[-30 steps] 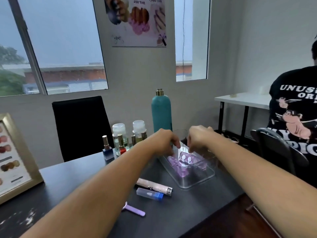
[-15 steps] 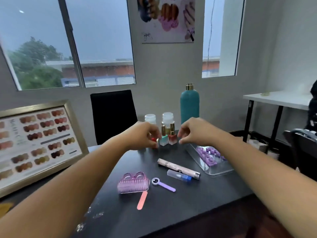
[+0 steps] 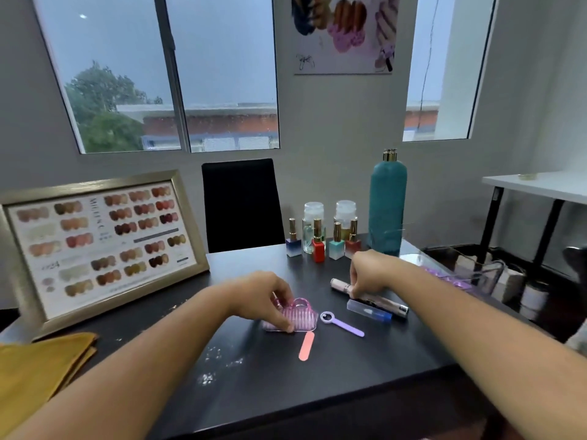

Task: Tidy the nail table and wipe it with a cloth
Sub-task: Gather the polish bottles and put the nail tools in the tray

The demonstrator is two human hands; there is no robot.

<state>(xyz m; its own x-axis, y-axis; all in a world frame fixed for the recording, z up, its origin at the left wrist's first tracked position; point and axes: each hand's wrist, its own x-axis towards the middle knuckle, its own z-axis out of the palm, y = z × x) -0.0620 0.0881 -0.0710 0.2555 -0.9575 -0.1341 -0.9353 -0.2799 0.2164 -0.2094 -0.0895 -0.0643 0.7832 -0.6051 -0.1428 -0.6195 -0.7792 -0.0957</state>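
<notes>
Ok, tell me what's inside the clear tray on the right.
Purple moulded pieces lie in the clear tray, blurred through its wall. The right forearm covers its near left part, so anything there is hidden.

Matt black tabletop point(image 3: 349, 376), translucent pink plastic brush point(image 3: 305, 317), yellow cloth point(image 3: 35, 369), clear plastic tray point(image 3: 482, 274)

The near strip of table point(image 3: 365, 385) lies bare but for dust point(image 3: 208, 377), open to pass across. The framed colour chart point(image 3: 101, 246) walls off my left, polish bottles point(image 3: 318, 249) and a tall teal bottle point(image 3: 387, 208) the back, a clear tray point(image 3: 476, 274) my right.
</notes>
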